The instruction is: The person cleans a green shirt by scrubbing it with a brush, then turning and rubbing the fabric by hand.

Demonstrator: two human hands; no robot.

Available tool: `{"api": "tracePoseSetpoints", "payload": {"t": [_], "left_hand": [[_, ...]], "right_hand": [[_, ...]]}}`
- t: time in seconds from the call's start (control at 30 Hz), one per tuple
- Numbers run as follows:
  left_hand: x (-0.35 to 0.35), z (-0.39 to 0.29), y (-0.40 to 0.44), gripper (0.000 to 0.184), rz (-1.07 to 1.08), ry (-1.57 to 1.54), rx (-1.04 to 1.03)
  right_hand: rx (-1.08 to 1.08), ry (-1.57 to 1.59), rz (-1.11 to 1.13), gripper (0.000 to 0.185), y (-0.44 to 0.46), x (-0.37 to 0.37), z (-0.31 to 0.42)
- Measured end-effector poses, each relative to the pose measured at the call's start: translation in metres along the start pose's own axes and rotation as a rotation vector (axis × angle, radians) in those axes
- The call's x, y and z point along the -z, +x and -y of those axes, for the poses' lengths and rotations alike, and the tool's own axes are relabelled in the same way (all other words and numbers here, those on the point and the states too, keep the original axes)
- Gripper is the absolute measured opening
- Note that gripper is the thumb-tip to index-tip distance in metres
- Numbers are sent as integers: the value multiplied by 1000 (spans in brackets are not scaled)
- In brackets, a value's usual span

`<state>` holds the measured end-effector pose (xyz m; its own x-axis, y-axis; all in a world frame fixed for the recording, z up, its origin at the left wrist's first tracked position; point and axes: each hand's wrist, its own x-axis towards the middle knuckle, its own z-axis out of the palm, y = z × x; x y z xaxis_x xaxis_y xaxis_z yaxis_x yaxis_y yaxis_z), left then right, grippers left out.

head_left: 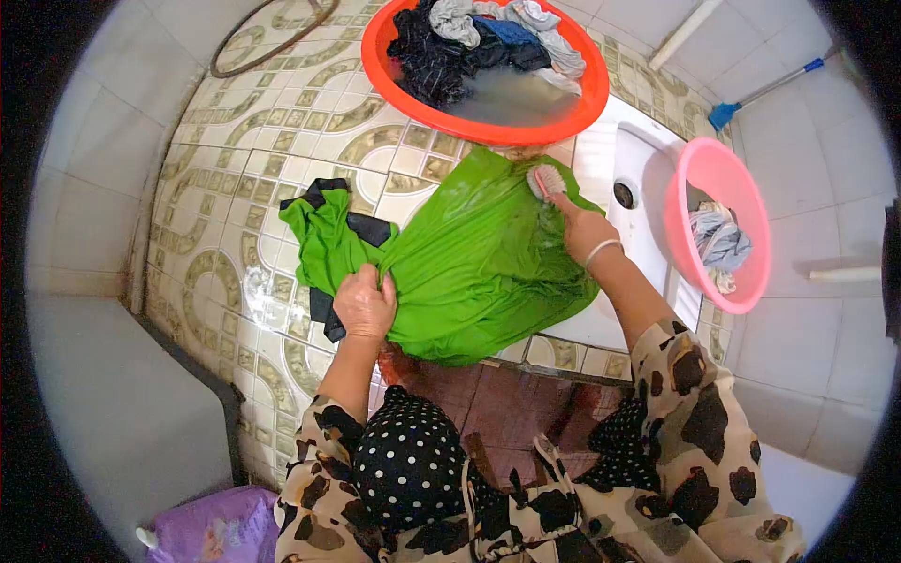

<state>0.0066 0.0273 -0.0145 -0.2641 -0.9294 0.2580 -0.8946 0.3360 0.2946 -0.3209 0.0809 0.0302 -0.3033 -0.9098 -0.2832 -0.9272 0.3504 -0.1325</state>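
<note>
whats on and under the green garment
On the green garment: a brush in the right hand, and the left hand gripping a fold. Patterned floor tiles show past the garment's left edge; whatever lies beneath its middle is covered.

I can count one red basin and one pink basin, together two basins; also one green garment, one scrubbing brush, one bracelet.
</note>
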Motion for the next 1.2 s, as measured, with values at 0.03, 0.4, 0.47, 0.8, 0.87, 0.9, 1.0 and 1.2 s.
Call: {"api": "tracePoseSetpoints", "payload": {"t": [0.03, 0.4, 0.47, 0.8, 0.87, 0.9, 1.0, 1.2], "left_hand": [[-2, -2, 0, 22, -27, -17, -27], [3, 2, -2, 20, -40, -121, -112], [5, -3, 1, 20, -7, -113, -69], [4, 2, 0, 20, -32, -117, -135], [1, 3, -1, 20, -24, -111, -128], [0, 2, 0, 20, -24, -115, -128], [-1, 7, -2, 20, -19, -128, -146], [2, 5, 0, 18, -35, -133, -153]], "right_hand": [[-19, 12, -13, 48, -1, 9, 10], [110, -8, 95, 59, 17, 9, 51], [117, -57, 78, 61, 14, 7, 61], [181, -56, 127, 57, 38, 20, 65], [165, -47, 54, 60, 42, 6, 70], [233, -79, 138, 62, 20, 10, 98], [352, -110, 266, 60, -10, 16, 124], [176, -55, 69, 59, 46, 8, 52]]}}
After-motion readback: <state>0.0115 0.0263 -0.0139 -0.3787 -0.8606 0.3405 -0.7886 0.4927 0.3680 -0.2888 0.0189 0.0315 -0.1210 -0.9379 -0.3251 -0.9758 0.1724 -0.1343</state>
